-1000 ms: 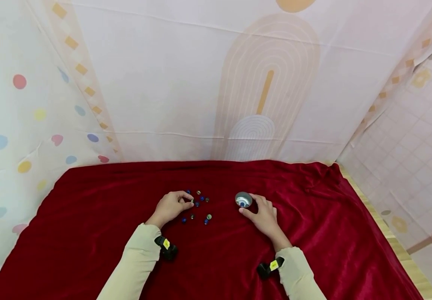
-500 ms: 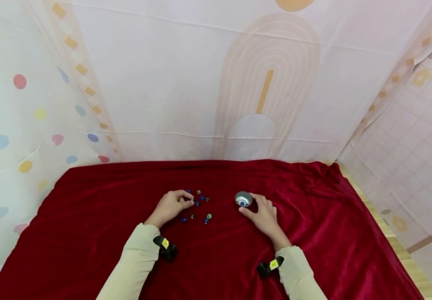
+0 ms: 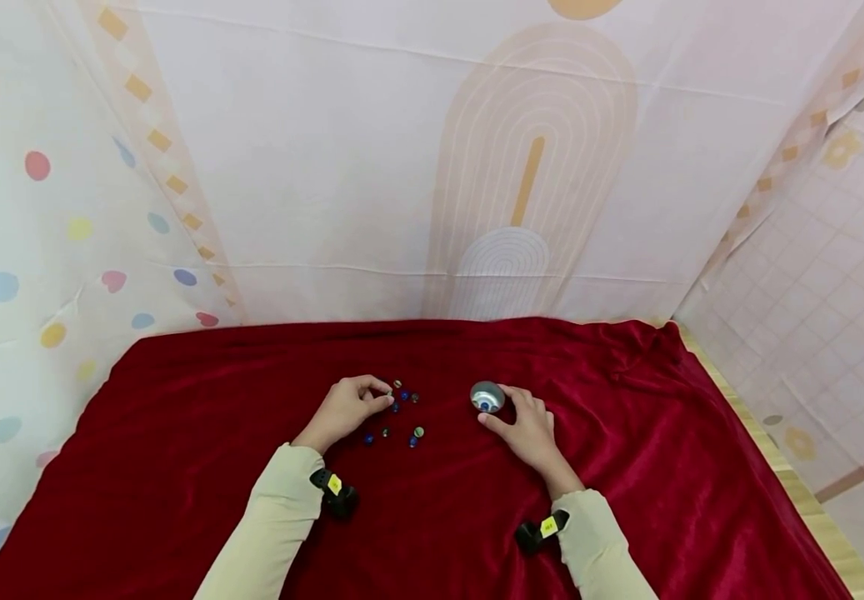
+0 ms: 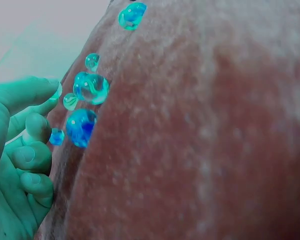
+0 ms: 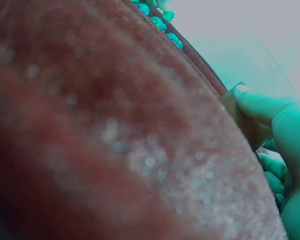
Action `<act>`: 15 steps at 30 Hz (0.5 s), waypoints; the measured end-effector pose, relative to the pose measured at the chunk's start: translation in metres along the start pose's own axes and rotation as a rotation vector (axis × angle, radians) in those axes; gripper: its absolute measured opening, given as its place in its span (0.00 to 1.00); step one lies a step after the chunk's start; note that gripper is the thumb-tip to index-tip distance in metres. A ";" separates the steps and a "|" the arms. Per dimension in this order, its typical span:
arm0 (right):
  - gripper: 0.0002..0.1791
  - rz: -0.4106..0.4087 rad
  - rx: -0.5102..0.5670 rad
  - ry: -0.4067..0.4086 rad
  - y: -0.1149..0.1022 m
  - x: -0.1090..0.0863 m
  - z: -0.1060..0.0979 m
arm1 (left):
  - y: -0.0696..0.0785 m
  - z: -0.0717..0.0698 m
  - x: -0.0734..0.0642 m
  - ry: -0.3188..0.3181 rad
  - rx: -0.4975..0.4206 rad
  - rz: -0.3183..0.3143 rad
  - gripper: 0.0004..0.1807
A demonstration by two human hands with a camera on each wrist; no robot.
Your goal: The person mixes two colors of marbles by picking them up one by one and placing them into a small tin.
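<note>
My left hand (image 3: 347,408) is over the left part of a loose group of marbles. Its thumb and forefinger pinch a small pale marble (image 3: 390,393), mostly covered by the fingertips. Close to these fingers lie blue marbles (image 3: 405,396) and clear ones with coloured swirls (image 4: 92,89). My right hand (image 3: 529,427) grips a small round silver metal cup (image 3: 487,389) by its side, thumb in front and fingers behind. The cup's mouth tips towards me, and a blue marble (image 3: 485,407) shows inside. In the right wrist view the cup (image 5: 247,122) is partly hidden behind the thumb.
A wrinkled dark red velvet cloth (image 3: 432,517) covers the table. Nearer me lie several more marbles, among them a greenish one (image 3: 419,432) and a blue one (image 3: 368,439). Patterned curtains (image 3: 327,167) stand behind, and a wooden edge (image 3: 799,492) shows at right.
My left hand has shifted slightly to the right and now covers the blue marble that showed beyond its fingertips. The right hand and the cup have stayed in place.
</note>
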State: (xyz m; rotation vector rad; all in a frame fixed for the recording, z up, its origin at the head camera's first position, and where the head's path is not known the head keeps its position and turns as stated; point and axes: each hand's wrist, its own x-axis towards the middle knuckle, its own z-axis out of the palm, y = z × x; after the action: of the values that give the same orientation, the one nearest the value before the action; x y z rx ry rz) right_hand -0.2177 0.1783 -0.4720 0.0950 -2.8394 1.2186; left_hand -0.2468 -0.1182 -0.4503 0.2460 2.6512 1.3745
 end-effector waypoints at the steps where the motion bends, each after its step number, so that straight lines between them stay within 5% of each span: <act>1: 0.35 -0.002 0.002 0.002 0.000 0.000 0.000 | 0.001 0.000 0.000 -0.001 -0.001 0.005 0.10; 15: 0.34 0.005 0.012 0.008 0.001 0.000 0.000 | 0.020 0.007 0.002 -0.002 -0.020 0.041 0.10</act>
State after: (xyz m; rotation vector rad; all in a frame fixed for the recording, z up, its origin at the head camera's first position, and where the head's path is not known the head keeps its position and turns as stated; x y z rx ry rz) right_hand -0.2174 0.1785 -0.4725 0.0833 -2.8277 1.2346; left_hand -0.2458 -0.1007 -0.4384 0.3013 2.6437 1.4111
